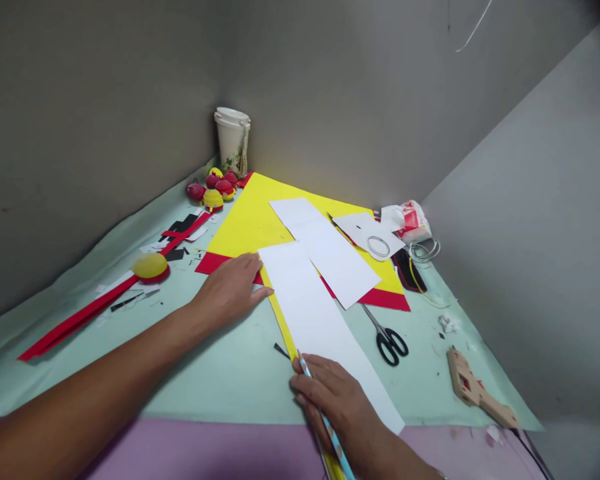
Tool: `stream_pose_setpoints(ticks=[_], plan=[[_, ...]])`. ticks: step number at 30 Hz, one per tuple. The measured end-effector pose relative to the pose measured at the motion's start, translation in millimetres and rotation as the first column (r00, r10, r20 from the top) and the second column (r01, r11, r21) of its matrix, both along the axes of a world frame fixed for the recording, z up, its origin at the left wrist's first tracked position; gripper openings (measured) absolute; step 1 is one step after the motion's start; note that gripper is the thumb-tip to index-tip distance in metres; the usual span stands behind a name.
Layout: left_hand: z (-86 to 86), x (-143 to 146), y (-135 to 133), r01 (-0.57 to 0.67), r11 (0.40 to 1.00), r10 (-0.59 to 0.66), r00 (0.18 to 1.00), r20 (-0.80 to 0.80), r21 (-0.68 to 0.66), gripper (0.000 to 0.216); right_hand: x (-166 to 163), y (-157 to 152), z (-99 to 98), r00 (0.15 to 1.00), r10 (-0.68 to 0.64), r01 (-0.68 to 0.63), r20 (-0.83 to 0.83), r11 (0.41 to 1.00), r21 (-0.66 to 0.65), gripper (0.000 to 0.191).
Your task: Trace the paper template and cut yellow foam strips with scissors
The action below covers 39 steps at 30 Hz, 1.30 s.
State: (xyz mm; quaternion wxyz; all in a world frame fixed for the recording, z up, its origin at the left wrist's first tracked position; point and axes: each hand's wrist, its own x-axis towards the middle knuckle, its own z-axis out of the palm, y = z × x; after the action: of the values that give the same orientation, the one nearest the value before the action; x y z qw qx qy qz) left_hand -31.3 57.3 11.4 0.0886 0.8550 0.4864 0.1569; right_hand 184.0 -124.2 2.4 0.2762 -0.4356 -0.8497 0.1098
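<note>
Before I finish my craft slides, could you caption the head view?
Left hand touches a long yellow strip along a white paper rectangle; right hand holds a light-blue patterned pencil.

Left hand (233, 287) is totally bare, same for the forearm (145, 363) behind it. Right hand (335, 393) is bare too, plus some tiny pale thing (443, 475) behind the wrist, too small to make out.

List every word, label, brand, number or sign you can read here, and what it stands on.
No text can be read for certain.
Red-and-white soft plastic packet: its marking is too blurred to read.
Tall cream lidded cup: a leafy green print shows; any lettering is too small to read.
Beige plastic glue gun: no readable label.
</note>
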Motion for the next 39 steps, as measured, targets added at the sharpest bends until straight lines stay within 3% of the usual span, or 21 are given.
stream_pose_setpoints(ticks=[5, 9, 13, 21, 34, 39], plan=[[11.0, 10, -17, 0.025, 0.988, -0.030, 0.999, 0.031, 0.154, 0.026, -1, -1, 4.3, 1.000, -0.010, 0.010, -0.004, 0.999, -0.042, 0.025], [14.4, 21, -35, 0.114, 0.989, -0.118, 0.992, 0.041, 0.094, 0.013, -1, -1, 4.9, 1.000, -0.008, 0.008, -0.011, 0.999, -0.050, 0.025], [14.9, 29, -53, 0.139, 0.990, -0.138, 0.990, 0.031, -0.035, 0.014, 0, -1, 4.1, 1.000, 0.008, -0.008, -0.014, 0.999, -0.053, 0.026], [13.7, 32, -78, 0.107, 0.988, -0.109, 0.994, -0.014, -0.112, 0.024, 1, -3, 6.0, 1.000, 0.011, -0.011, 0.001, 0.998, -0.057, 0.023], [9.7, 31, -77, 0.130, 0.985, -0.132, 0.991, -0.013, -0.113, 0.030, 0, -2, 6.5, 0.999, 0.028, -0.032, -0.027, 0.985, -0.167, 0.028], [9.5, 26, -71, 0.124, 0.988, -0.125, 0.992, 0.001, -0.092, 0.030, -3, 8, 7.1, 0.996, 0.035, -0.047, -0.079, 0.988, -0.148, 0.026]])
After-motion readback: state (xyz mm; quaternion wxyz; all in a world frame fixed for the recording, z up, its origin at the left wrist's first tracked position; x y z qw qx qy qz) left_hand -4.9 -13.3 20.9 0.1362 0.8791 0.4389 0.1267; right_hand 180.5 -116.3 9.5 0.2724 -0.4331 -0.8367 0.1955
